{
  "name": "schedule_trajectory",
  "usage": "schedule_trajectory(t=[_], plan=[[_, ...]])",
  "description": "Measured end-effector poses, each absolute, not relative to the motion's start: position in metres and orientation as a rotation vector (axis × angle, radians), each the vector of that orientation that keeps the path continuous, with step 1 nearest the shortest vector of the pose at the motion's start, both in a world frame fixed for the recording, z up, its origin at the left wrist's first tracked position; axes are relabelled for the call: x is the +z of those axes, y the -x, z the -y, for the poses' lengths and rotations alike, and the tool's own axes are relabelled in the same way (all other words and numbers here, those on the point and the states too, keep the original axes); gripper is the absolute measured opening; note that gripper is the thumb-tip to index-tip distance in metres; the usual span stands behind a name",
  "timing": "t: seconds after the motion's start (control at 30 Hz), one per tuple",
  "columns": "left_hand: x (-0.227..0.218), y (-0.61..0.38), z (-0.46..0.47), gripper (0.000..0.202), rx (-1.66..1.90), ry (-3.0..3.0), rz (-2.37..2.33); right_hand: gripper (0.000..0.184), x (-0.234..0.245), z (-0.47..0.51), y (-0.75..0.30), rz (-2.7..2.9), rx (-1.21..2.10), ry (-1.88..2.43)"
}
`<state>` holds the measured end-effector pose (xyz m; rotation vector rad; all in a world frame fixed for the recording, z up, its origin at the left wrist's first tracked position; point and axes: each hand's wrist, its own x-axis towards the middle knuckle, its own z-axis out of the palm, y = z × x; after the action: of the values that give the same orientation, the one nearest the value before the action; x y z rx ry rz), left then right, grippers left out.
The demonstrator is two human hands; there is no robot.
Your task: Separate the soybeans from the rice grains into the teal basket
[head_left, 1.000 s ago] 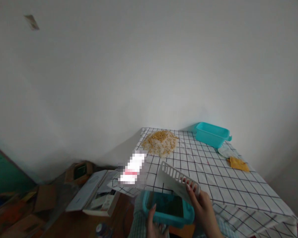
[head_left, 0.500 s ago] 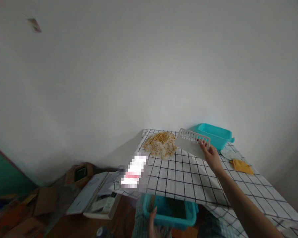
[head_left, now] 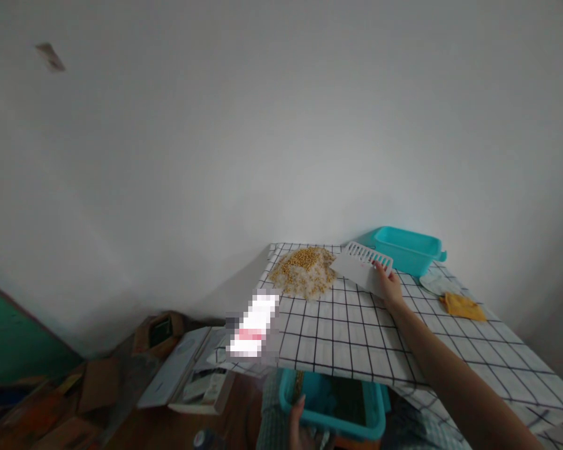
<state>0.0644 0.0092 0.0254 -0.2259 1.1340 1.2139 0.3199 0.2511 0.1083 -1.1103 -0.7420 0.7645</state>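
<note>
From the head camera, the right hand (head_left: 388,284) is stretched out over the bench (head_left: 356,340), which has a checked cloth on it. Its fingers are closed on the near edge of a white scoop (head_left: 360,267), a flat plastic piece with slots along its far side. The scoop sits low over the cloth, just beside a pile of yellow beans (head_left: 304,270), and its left corner is almost touching the pile.

Down at the bottom, the left hand (head_left: 300,431) is against the front of a blue tub (head_left: 338,409). The tub is below the near edge of the bench. Only a finger or two shows, so I cannot tell if this hand is gripping the tub.

It looks like the step is bringing the scoop up to the beans. Moving them would need the flat edge kept down on the cloth, and slow pushing, because round beans roll away.

Another blue tub (head_left: 406,249) and a yellow cloth (head_left: 464,306) lie farther right.
</note>
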Motion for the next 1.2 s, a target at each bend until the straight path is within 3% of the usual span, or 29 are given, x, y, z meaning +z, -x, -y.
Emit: schedule_trajectory(t=[0.17,0.9,1.2], plan=[[0.026,-0.069,-0.006,0.055,1.186,0.276,-1.145,0.058,0.108,-0.25,-0.318,0.798,0.767,1.094],[0.027,-0.076,-0.004,0.057,1.155,0.236,-1.145,0.056,0.114,-0.242,-0.317,0.848,0.843,1.118],[0.023,-0.071,-0.006,0.037,1.145,0.304,-1.133,0.055,0.112,-0.24,-0.315,0.895,0.842,1.079]])
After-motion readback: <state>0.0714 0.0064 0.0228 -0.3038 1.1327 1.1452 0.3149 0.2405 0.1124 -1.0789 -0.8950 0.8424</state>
